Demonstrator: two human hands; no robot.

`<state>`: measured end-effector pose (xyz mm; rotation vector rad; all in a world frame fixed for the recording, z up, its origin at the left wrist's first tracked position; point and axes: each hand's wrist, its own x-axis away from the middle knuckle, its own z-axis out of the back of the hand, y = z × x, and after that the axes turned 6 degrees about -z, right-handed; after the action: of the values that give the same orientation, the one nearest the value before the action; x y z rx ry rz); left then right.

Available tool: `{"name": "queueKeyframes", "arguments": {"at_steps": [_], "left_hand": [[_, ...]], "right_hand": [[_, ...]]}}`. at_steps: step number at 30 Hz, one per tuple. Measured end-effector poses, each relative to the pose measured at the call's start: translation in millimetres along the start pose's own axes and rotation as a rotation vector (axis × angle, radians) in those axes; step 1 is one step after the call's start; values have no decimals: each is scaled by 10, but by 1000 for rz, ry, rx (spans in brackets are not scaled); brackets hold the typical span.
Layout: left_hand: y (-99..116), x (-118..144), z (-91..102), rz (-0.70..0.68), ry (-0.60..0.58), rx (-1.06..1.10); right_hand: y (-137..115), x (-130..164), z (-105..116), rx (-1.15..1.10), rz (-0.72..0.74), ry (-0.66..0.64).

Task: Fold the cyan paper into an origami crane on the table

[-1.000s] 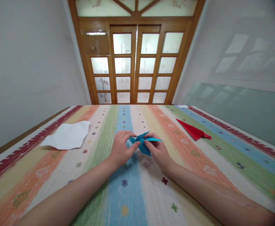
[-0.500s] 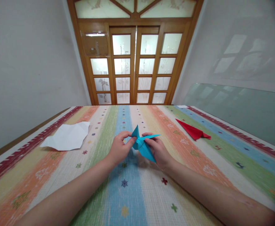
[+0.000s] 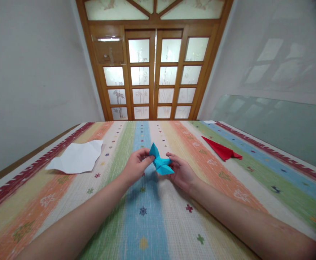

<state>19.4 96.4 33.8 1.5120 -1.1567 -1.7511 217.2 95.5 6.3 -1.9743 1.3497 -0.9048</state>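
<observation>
A bright blue folded paper point(image 3: 162, 167), an origami shape with several pointed flaps, is held a little above the table in front of me. My left hand point(image 3: 135, 167) pinches its upper left flap between thumb and fingers. On the other side, my right hand point(image 3: 185, 174) is closed around the paper's right edge, its fingers partly hidden behind the flaps. One flap points up beside my left fingertips, and another points toward my right palm.
A striped, patterned cloth point(image 3: 144, 224) covers the table. A crumpled white sheet of paper point(image 3: 78, 157) lies to the left, and a red folded paper point(image 3: 222, 149) to the right. Beyond the table stand wooden doors with glass panes point(image 3: 155, 72).
The blue paper has turned, so its long right and lower flaps now look shorter. My right fingers have shifted from the paper's top to its right edge. The left hand has moved slightly left.
</observation>
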Motion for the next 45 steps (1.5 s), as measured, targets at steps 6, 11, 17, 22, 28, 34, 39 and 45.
{"name": "queueKeyframes", "arguments": {"at_steps": [6,11,17,22,28,34,39,45], "left_hand": [[-46,-51,75,58,68,149],[-105,-56,149,224,181,362],[-147,-64,217,318,260,444],[-217,-77,286,333,300,492],[-270,-63,317,311,310,541],[-239,7,228,258,163,477],[-194,16,175,340,53,357],[-217,12,191,417,12,309]], "right_hand": [[-9,-61,23,-38,1,65],[-19,-68,36,-16,23,79],[-5,-68,62,61,62,78],[19,-103,104,300,280,177],[40,-88,80,214,155,166],[109,-6,1,198,20,-109],[114,-20,11,179,16,-128],[81,-30,18,134,-5,-101]]}}
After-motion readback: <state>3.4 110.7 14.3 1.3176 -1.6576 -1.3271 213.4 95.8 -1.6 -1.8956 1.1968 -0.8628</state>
